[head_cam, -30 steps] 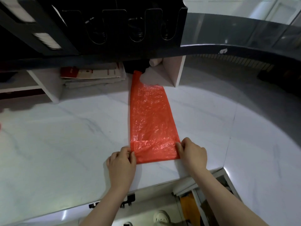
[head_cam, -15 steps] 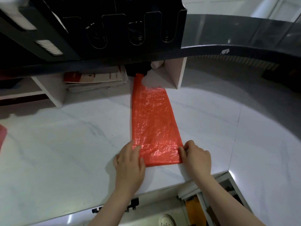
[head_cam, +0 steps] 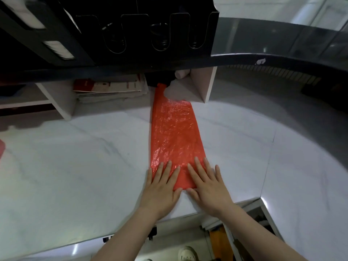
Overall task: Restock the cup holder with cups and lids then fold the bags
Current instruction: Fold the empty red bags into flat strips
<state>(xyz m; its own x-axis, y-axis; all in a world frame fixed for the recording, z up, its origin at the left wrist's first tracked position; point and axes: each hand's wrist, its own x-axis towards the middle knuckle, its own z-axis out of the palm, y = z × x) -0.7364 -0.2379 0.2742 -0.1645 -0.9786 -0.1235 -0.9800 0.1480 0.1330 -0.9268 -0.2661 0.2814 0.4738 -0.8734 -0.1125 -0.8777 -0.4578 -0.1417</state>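
I press both flat hands, left (head_cam: 160, 187) and right (head_cam: 207, 183), on the red plastic bag (head_cam: 173, 136); I judge another fold comes next.

I note bare marble counter (head_cam: 75, 166) left and right of the orange bag (head_cam: 173, 132), giving passage on both sides. The far end is obstructed. A white shelf divider (head_cam: 211, 83) stands just beside the bag's handles, a paper stack (head_cam: 111, 89) lies to their left, and the black cup holder (head_cam: 139, 34) overhangs.

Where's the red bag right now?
Head view, centre: the red bag lies flat on the marble counter, near end under the left hand and right hand, far end by the white shelf divider.
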